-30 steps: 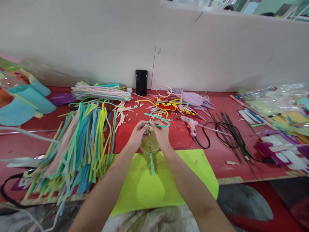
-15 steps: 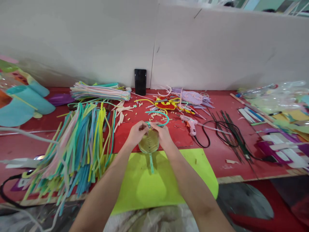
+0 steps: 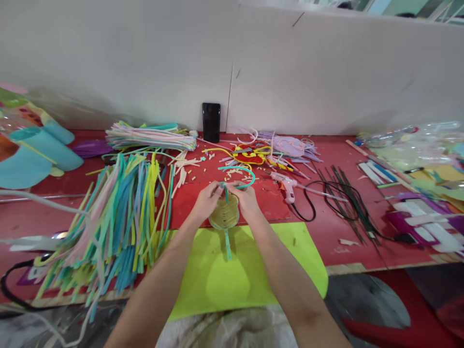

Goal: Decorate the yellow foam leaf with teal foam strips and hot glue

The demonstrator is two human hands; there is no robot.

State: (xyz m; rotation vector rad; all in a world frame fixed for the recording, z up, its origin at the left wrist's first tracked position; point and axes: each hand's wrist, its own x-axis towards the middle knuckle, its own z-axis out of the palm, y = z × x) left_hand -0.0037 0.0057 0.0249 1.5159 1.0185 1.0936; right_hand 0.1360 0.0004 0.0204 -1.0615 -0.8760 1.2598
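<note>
My left hand [image 3: 206,200] and my right hand [image 3: 247,199] meet at the top of a flat gold piece [image 3: 225,215] edged in pale teal, with ribs across it. Both are closed, fingertips pinching a teal pipe cleaner [image 3: 253,175] that loops out past the right fingers and curls back to the left. A short teal end hangs between the fingertips, over the gold piece. From the bottom of that piece a teal stem [image 3: 227,245] sticks out above a lime green sheet [image 3: 195,285]. My fingers hide the exact grip point.
A large heap of coloured pipe cleaners [image 3: 119,217] lies left, a tied bundle [image 3: 150,137] behind it. A black phone [image 3: 211,122] leans against the wall [image 3: 145,63]. To the right are a pink glue gun [image 3: 286,186], its black cable and dark thin rods [image 3: 348,208].
Between my fingertips, a teal end now shows hanging down over the gold piece. My fingers have shifted slightly; the surroundings stay the same.
</note>
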